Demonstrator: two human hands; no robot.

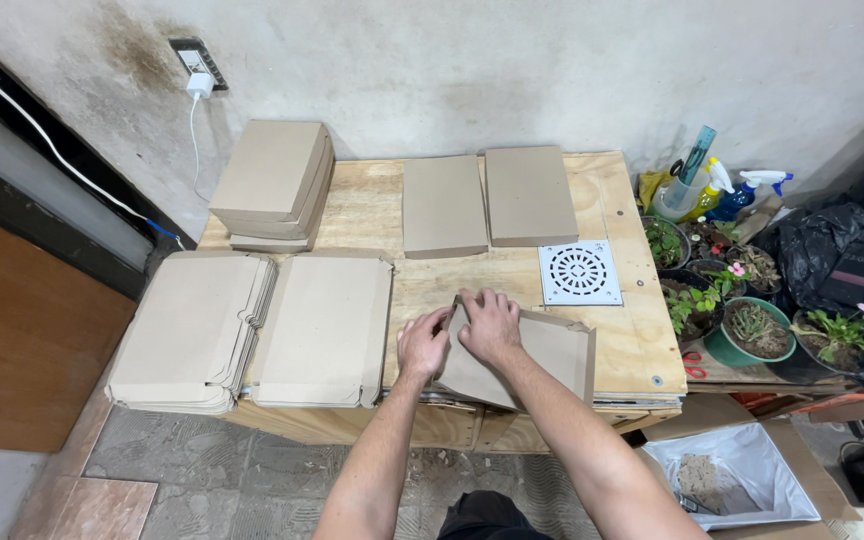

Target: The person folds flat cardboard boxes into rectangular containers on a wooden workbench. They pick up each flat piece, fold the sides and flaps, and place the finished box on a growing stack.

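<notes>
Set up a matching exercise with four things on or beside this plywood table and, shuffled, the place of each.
Things:
1. white round-patterned grate
2. cardboard piece under both hands
3. potted plants
4. tall stacks of flat cardboard blanks

Places:
A. near edge of the table, in front of the person
B. left end of the table, overhanging its edge
C. off the table's right side
D. right part of the table, just before the far pair of closed boxes

Pairs: 1-D, 2-A, 3-C, 4-B

The left hand and right hand both press on the cardboard piece.
</notes>
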